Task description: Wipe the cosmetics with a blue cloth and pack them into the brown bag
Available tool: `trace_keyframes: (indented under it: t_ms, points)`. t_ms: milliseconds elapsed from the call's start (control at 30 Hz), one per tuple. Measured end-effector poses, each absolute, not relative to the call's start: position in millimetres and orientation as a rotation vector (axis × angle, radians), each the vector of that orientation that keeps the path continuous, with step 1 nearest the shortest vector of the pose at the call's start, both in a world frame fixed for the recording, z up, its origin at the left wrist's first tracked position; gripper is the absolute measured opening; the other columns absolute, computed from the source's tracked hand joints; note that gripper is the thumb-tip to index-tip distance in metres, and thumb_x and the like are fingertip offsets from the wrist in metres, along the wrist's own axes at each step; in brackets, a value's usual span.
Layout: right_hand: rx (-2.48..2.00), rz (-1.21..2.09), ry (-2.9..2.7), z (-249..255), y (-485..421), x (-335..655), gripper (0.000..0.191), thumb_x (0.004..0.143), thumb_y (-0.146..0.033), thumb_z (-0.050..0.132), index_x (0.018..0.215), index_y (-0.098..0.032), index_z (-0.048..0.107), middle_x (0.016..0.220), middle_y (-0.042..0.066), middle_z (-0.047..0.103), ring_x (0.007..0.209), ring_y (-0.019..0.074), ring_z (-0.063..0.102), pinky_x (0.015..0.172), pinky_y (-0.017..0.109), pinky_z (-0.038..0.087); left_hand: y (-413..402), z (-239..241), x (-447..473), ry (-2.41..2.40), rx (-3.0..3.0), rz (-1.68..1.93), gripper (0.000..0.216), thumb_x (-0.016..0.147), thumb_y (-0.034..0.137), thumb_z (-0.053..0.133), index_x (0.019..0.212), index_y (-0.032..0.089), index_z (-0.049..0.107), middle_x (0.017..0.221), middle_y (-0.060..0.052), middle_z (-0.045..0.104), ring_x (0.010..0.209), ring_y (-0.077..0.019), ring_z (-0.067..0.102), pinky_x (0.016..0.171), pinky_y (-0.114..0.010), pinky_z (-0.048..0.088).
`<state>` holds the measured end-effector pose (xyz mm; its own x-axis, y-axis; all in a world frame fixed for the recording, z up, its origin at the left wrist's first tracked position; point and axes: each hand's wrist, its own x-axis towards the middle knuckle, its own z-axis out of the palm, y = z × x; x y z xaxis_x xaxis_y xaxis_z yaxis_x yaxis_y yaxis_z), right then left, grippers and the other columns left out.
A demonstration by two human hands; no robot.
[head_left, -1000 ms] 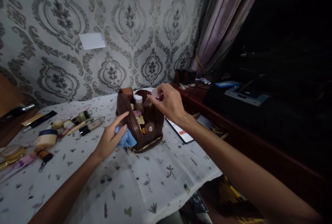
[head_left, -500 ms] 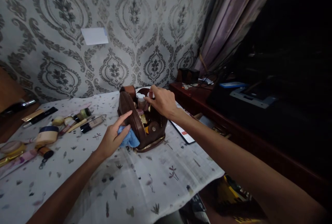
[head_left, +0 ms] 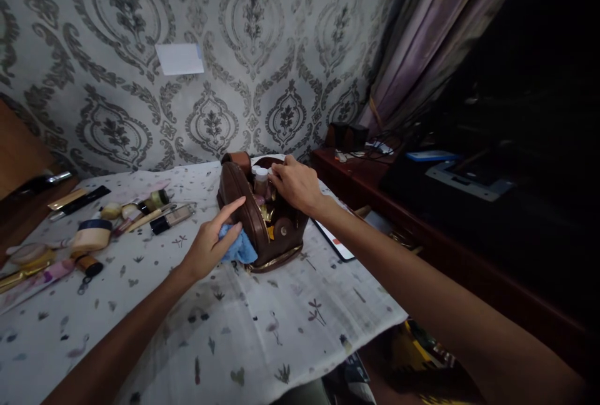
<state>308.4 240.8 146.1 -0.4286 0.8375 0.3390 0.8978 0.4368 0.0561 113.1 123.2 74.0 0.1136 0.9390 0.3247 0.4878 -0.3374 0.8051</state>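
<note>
A brown leather bag (head_left: 240,205) stands unzipped on the cloth-covered table. My left hand (head_left: 210,245) is at its near left side, index finger resting against the leather, with a blue cloth (head_left: 240,246) gripped under the thumb and the hidden fingers. My right hand (head_left: 297,185) reaches into the opening from the right. Its fingertips are closed on a small white-capped bottle (head_left: 270,187), partly hidden by the fingers. Beside that stands another white-capped bottle (head_left: 261,184) inside the bag. Gold and yellow items (head_left: 267,212) lie lower in it.
To the left lie a cream jar (head_left: 91,237), a foundation bottle (head_left: 172,220), brushes and several other cosmetics. A tablet or phone (head_left: 340,244) lies right of the bag, partly under my right forearm. A dark red desk (head_left: 349,170) with an open drawer borders the table.
My right hand has lowered the white-capped bottle slightly into the bag, among the others. My left hand keeps its place at the bag with the cloth. The view has shifted slightly.
</note>
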Motion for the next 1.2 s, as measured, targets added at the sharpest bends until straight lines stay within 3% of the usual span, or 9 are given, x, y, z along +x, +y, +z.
trace_keyframes:
  t_ms: [233, 600, 833, 933, 1067, 1200]
  points:
    - [-1.474, -0.415, -2.504, 145.5, 239.3, 305.1, 0.035, 0.104, -0.034, 0.036, 0.116, -0.016, 0.063, 0.122, 0.015, 0.062, 0.106, 0.0274, 0.064, 0.071, 0.032, 0.045, 121.3, 77.0, 114.5, 1.365, 1.878, 1.151, 0.058, 0.099, 0.042, 0.046, 0.151, 0.017, 0.041, 0.061, 0.007, 0.044, 0.05, -0.0079, 0.033, 0.048, -0.018, 0.027]
    - [-1.444, -0.432, -2.44, 151.3, 227.9, 308.8, 0.034, 0.1, -0.034, 0.046, 0.128, -0.016, 0.054, 0.117, 0.014, 0.063, 0.109, 0.027, 0.062, 0.075, 0.031, 0.047, 121.9, 77.2, 112.8, 1.363, 1.93, 1.133, 0.059, 0.098, 0.041, 0.043, 0.152, 0.018, 0.039, 0.063, 0.007, 0.044, 0.05, -0.0075, 0.031, 0.05, -0.02, 0.024]
    - [-1.402, -0.3, -2.277, 156.6, 217.1, 320.9, 0.032, 0.101, -0.033, 0.043, 0.123, -0.019, 0.062, 0.116, 0.011, 0.063, 0.099, 0.0237, 0.064, 0.073, 0.03, 0.045, 121.6, 75.7, 112.2, 1.364, 1.913, 1.12, 0.059, 0.099, 0.042, 0.043, 0.153, 0.019, 0.037, 0.061, 0.008, 0.043, 0.051, -0.0084, 0.032, 0.05, -0.02, 0.026]
    - [-1.288, -0.211, -2.256, 150.2, 207.9, 324.8, 0.03, 0.101, -0.027, 0.042, 0.116, -0.016, 0.066, 0.111, 0.012, 0.064, 0.098, 0.0211, 0.064, 0.081, 0.029, 0.046, 121.2, 76.2, 112.8, 1.343, 1.899, 1.13, 0.059, 0.098, 0.043, 0.043, 0.152, 0.018, 0.038, 0.059, 0.008, 0.041, 0.05, -0.0088, 0.032, 0.05, -0.02, 0.027]
    - [-1.039, -0.042, -2.574, 142.5, 202.6, 317.7, 0.025, 0.097, -0.015, 0.047, 0.108, -0.014, 0.069, 0.109, 0.011, 0.068, 0.103, 0.0188, 0.065, 0.088, 0.026, 0.047, 120.7, 75.6, 113.1, 1.344, 1.886, 1.138, 0.059, 0.098, 0.042, 0.045, 0.151, 0.018, 0.039, 0.061, 0.007, 0.043, 0.053, -0.0089, 0.034, 0.052, -0.019, 0.029]
    - [-1.125, 0.129, -2.996, 139.4, 210.4, 297.8, 0.029, 0.087, -0.005, 0.055, 0.111, -0.013, 0.07, 0.108, 0.014, 0.073, 0.101, 0.0245, 0.071, 0.079, 0.028, 0.052, 121.2, 75.0, 112.8, 1.357, 1.874, 1.133, 0.06, 0.097, 0.043, 0.046, 0.151, 0.018, 0.039, 0.064, 0.007, 0.045, 0.054, -0.0089, 0.035, 0.053, -0.019, 0.031]
